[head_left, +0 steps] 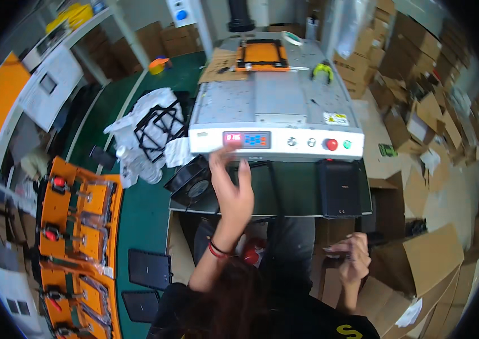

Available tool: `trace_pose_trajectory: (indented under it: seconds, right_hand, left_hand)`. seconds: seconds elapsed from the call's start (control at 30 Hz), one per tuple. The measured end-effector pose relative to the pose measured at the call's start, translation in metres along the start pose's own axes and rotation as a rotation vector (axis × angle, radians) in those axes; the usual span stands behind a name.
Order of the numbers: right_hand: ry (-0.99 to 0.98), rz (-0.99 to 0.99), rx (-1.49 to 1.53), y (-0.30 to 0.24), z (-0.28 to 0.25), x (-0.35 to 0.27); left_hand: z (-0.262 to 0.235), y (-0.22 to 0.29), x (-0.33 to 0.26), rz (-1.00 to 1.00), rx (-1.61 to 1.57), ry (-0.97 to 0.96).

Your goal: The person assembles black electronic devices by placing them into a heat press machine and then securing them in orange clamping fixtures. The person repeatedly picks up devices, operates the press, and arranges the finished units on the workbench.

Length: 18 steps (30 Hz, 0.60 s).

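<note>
My left hand point(233, 195) is raised at the front of a grey and white bench machine point(222, 107). Its fingers are apart and hold nothing; the fingertips, a little blurred, are at the lower edge of the control panel point(246, 140) with its red display. I cannot tell whether they touch it. Off the table's front edge, my right hand point(353, 257) hangs over cardboard, fingers loosely bent and apart, with nothing visible in them. A black rectangular device point(339, 189) lies at the table's right end. Beside my left hand sits a black fan-like unit point(194, 183).
An orange fixture with a black frame point(262, 55) rests on the machine's far part. Black frames point(160, 130) lie on white wrapping at left. Orange clamp fixtures point(81, 220) and dark tablet-like devices point(149, 268) occupy the left bench. Open cardboard boxes point(431, 260) crowd the right.
</note>
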State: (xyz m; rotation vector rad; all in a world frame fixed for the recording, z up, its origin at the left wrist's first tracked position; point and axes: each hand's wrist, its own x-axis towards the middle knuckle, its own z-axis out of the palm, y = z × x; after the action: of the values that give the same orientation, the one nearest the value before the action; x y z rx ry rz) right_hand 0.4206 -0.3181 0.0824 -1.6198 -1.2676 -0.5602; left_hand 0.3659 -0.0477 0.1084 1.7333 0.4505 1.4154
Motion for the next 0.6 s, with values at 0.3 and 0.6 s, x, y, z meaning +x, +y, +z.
trace_pose_trajectory:
  seconds: [0.3, 0.6]
  right_hand:
    - [0.185, 0.53, -0.499, -0.05, -0.135, -0.04]
    - [0.009, 1.421, -1.569, -0.034, -0.299, -0.124]
  left_hand:
    - [0.056, -0.041, 0.0, 0.023, 0.075, -0.296]
    - [0.037, -0.057, -0.107, -0.119, -0.048, -0.487]
